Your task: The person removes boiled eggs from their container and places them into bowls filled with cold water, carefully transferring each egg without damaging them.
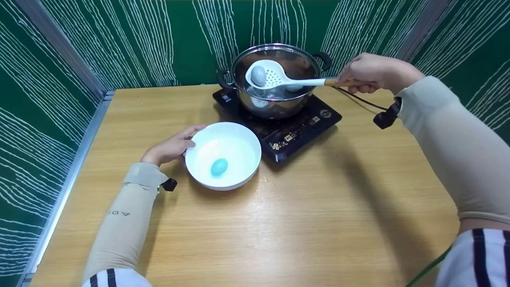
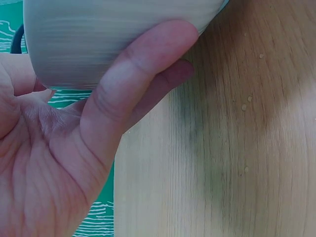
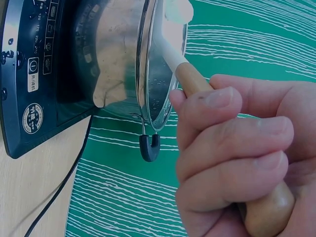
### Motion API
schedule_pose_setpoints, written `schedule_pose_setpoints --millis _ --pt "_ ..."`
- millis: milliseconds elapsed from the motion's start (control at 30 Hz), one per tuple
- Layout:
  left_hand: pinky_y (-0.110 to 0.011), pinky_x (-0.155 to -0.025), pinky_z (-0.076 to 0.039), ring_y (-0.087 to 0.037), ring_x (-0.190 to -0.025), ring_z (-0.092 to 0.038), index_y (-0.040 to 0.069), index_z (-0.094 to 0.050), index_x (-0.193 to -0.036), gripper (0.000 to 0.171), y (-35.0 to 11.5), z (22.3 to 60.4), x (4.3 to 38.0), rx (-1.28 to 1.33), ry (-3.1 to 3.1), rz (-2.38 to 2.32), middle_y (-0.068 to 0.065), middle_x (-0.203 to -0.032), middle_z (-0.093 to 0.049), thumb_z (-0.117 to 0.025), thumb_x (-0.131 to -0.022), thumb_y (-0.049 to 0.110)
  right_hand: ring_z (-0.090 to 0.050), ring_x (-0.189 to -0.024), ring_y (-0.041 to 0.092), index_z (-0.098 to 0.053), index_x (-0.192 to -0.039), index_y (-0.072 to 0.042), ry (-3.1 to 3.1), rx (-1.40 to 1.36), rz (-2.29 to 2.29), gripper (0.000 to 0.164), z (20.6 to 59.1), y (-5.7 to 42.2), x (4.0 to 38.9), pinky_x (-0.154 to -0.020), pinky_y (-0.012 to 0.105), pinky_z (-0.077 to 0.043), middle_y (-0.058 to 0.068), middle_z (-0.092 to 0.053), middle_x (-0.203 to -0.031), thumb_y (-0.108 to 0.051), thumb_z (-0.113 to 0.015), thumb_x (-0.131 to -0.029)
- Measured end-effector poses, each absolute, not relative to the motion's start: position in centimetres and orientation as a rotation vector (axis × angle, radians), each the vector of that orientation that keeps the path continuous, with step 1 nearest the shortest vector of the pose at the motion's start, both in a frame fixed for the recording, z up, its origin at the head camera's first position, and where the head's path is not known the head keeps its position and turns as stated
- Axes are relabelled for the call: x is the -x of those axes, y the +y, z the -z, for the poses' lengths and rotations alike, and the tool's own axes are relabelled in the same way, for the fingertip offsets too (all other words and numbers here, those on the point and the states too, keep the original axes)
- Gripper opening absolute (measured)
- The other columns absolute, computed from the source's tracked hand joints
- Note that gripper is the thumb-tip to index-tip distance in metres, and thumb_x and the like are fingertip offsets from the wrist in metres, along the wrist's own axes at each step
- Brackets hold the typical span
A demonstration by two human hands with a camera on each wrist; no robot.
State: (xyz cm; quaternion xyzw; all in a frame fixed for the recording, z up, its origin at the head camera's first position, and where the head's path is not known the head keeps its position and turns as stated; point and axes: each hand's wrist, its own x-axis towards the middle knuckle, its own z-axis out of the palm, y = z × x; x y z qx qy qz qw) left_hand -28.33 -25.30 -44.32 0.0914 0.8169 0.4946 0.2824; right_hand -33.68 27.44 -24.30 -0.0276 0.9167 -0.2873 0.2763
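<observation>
My right hand (image 1: 368, 73) grips the wooden handle (image 3: 269, 210) of a white slotted spoon (image 1: 275, 75). The spoon's bowl is over the steel pot (image 1: 275, 107), with one pale egg (image 1: 259, 75) lying in it. At the left, my left hand (image 1: 171, 145) holds a white bowl (image 1: 239, 137) by its side, the thumb at the rim. A bluish egg (image 1: 218, 167) rests in the bottom of that bowl. The left wrist view shows the fingers (image 2: 163, 47) against the bowl's outer wall. Water shows inside the pot below the spoon.
The pot stands on a black induction cooker (image 1: 299, 131) with a dark cord (image 1: 364, 99) running to the right. Black side handles (image 1: 322, 61) stick out from the pot. Water drops (image 2: 243, 107) dot the wooden table (image 1: 279, 239). A green, white-streaked backdrop (image 1: 131, 44) surrounds the table.
</observation>
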Motion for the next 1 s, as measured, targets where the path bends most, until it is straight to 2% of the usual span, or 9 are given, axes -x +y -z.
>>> schedule_pose_setpoints --millis 267,533,833,1000 --pt "-0.035 -0.097 -0.052 -0.035 -0.141 -0.048 0.035 -0.032 -0.171 0.066 -25.3 44.4 28.5 -0.234 2.151 -1.354 -0.007 -0.178 -0.026 -0.041 -0.111 0.011 -0.047 -0.055 0.008 -0.061 -0.142 -0.002 2.467 0.064 0.79 0.043 24.0 27.8 33.4 -0.054 0.025 -0.041 -0.007 -0.059 -0.074 -0.032 -0.05 -0.114" --pt "-0.029 -0.092 -0.055 -0.035 -0.141 -0.048 0.032 -0.029 -0.173 0.066 -25.4 44.4 28.5 -0.242 2.114 -1.379 -0.01 -0.179 -0.025 -0.039 -0.111 0.009 -0.047 -0.054 0.01 -0.064 -0.133 -0.007 2.463 0.059 0.837 0.034 23.4 27.9 32.9 -0.053 0.027 -0.04 -0.007 -0.059 -0.073 -0.031 -0.051 -0.113" --pt "-0.039 -0.105 -0.047 -0.037 -0.151 -0.039 0.036 -0.029 -0.172 0.067 -25.3 44.2 28.3 -0.239 2.13 -1.362 -0.006 -0.182 -0.02 -0.042 -0.111 0.012 -0.047 -0.051 0.011 -0.068 -0.125 -0.012 2.483 0.093 0.822 0.028 22.7 27.6 31.9 -0.05 0.028 -0.041 -0.006 -0.06 -0.07 -0.034 -0.055 -0.113" --pt "-0.04 -0.106 -0.047 -0.037 -0.152 -0.039 0.038 -0.029 -0.172 0.067 -25.3 44.2 28.3 -0.237 2.133 -1.357 -0.005 -0.182 -0.018 -0.042 -0.111 0.012 -0.047 -0.05 0.012 -0.07 -0.126 -0.011 2.475 0.106 0.84 0.028 22.5 27.2 31.1 -0.049 0.028 -0.041 -0.005 -0.061 -0.069 -0.032 -0.057 -0.112"
